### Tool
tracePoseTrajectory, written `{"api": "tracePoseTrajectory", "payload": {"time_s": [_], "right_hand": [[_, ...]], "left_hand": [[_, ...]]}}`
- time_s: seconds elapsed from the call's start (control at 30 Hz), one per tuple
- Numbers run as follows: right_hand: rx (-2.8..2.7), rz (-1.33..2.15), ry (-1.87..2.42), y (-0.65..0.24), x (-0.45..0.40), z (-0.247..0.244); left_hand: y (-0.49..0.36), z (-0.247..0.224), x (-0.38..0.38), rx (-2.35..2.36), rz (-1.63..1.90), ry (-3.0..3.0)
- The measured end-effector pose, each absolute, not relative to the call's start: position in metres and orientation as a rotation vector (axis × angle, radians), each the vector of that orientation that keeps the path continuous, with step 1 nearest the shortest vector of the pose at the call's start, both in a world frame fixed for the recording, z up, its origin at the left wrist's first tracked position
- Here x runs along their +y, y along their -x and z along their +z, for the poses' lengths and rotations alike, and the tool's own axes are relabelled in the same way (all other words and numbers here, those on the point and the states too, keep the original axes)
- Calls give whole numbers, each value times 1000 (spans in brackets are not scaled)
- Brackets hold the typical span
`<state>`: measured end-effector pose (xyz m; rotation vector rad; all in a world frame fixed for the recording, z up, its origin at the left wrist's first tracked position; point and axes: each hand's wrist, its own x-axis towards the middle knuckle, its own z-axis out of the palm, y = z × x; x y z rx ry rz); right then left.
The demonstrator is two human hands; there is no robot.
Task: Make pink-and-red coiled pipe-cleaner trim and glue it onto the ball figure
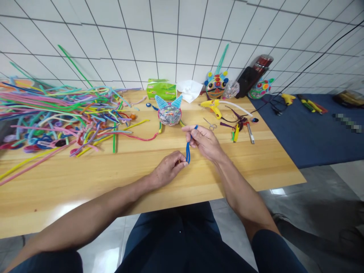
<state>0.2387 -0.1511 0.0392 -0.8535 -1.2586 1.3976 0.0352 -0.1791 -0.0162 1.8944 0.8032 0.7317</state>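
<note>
Between my hands is a blue pipe cleaner (187,151), doubled over into a narrow loop. My left hand (170,167) pinches its lower bend between thumb and fingertips, just above the table. Higher up, my right hand (205,141) grips the other end, and a short blue tip sticks out past the thumb. Just beyond the hands sits a ball-shaped craft figure (170,115) with a glittery, multicoloured body and two light-blue ears (168,101). Green-and-yellow pieces lie at its base, one partly behind my right hand.
A big heap of coloured pipe cleaners (57,113) spreads over the left. A yellow glue gun (212,108), scissors (210,124) and a white pen-like tool (250,133) lie right. Along the wall stand a green tissue pack (161,90), a decorated figure (216,86) and a red flask (263,63).
</note>
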Motion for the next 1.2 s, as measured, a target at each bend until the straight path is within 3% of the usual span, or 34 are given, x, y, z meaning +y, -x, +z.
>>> {"api": "tracePoseTrajectory", "payload": {"time_s": [0.5,0.77,1.2], "right_hand": [[-1153,1437,864,-242,-149,40],[-1045,1417,884,-242,-143,36],[-909,1500,823,-248,-139,36]], "left_hand": [[-34,-15,-188,677,902,-1597],[-36,-4,-185,679,819,-1208],[-33,-8,-183,729,739,-1253]]}}
